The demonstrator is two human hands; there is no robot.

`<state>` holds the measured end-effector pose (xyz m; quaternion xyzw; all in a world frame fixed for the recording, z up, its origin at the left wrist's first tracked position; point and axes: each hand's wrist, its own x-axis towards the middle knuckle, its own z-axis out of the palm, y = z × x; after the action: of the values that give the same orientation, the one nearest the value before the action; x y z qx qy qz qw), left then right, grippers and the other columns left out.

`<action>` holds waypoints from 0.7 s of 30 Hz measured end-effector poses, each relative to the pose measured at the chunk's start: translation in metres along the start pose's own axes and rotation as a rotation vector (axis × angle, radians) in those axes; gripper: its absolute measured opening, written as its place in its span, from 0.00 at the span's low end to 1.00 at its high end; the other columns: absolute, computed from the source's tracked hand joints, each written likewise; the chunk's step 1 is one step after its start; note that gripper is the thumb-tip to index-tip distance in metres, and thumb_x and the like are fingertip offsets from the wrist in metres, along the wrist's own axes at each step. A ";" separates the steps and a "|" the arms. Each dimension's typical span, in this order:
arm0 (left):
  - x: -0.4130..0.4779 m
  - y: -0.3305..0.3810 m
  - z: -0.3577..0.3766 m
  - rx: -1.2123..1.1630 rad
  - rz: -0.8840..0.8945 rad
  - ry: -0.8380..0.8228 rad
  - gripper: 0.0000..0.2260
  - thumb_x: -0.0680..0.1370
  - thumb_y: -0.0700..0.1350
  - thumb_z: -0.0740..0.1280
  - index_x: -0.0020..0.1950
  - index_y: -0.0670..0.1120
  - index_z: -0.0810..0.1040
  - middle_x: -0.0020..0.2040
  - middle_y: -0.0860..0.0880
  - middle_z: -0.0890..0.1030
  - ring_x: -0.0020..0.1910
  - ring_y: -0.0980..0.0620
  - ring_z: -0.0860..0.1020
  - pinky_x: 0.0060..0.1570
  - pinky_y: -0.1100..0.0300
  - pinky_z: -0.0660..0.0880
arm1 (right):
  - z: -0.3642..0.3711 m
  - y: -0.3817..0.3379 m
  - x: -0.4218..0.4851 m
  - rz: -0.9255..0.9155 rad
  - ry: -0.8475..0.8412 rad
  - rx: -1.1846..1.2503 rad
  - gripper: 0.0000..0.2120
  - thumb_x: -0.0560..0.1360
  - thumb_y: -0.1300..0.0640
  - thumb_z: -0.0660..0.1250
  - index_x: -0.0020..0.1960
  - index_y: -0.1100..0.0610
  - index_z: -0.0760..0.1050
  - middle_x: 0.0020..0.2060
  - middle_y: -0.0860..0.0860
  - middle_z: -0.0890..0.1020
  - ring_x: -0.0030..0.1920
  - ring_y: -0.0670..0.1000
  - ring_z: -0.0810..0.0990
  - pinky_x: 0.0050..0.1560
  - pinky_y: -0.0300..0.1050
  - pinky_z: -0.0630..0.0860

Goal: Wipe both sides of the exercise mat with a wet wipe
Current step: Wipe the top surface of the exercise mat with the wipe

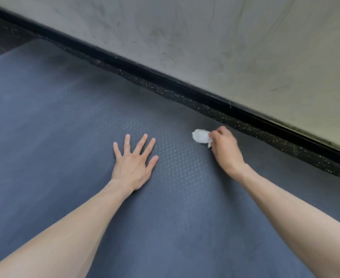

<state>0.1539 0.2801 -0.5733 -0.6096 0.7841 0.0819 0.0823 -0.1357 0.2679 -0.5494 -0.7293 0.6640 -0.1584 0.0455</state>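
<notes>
Forearms: our two bare forearms, left forearm (74, 227) and right forearm (295, 213), reach forward over the flat blue-grey dimpled rubber exercise mat (64, 117), closest to us.
Left hand: our left hand (134, 165) lies palm down near the middle of the exercise mat, fingers straight and spread wide. It holds nothing and looks to be pinning the mat.
Right hand: our right hand (226, 149) is out by the exercise mat's wall-side edge, fingers curled in and pinching the wipe.
Wipe: the crumpled white wet wipe (201, 136) sticks out of that grip and sits down on the exercise mat, just inside its wall-side edge.
Beyond the mat: a strip of black speckled rubber floor (205, 109) runs along the exercise mat's far edge, then a black skirting band (165, 77) and a scuffed grey wall (225, 47).
Progress: we judge the upturned face is mid-wipe, with work going on at the wall-side edge. We see no clear wet trail, so we cannot tell how much of this face is covered.
Left to do: by our reckoning, finish this face, flip the exercise mat, then wipe the underside, which we cannot see from here.
</notes>
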 end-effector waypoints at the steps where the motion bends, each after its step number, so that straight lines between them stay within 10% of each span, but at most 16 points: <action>1: 0.000 0.000 0.003 0.013 -0.003 0.020 0.28 0.82 0.64 0.34 0.81 0.59 0.36 0.82 0.57 0.40 0.80 0.36 0.40 0.74 0.30 0.44 | 0.000 0.010 0.006 0.099 0.037 0.010 0.03 0.74 0.66 0.63 0.43 0.61 0.75 0.45 0.55 0.74 0.45 0.58 0.73 0.41 0.48 0.69; 14: 0.014 0.010 0.000 0.050 -0.036 0.079 0.30 0.80 0.64 0.48 0.76 0.53 0.69 0.74 0.49 0.72 0.72 0.28 0.65 0.63 0.26 0.60 | 0.046 -0.057 0.032 -0.259 -0.045 0.060 0.08 0.79 0.60 0.58 0.54 0.58 0.76 0.53 0.53 0.75 0.55 0.55 0.73 0.50 0.48 0.69; 21: 0.014 0.010 0.000 0.038 -0.028 0.109 0.30 0.80 0.63 0.49 0.76 0.51 0.71 0.73 0.47 0.74 0.71 0.26 0.66 0.62 0.25 0.61 | 0.011 0.034 0.069 0.307 0.090 0.080 0.08 0.78 0.66 0.60 0.49 0.66 0.77 0.48 0.60 0.74 0.47 0.62 0.76 0.45 0.49 0.72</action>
<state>0.1406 0.2697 -0.5760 -0.6223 0.7804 0.0324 0.0523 -0.1599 0.1943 -0.5573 -0.6089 0.7623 -0.2083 0.0685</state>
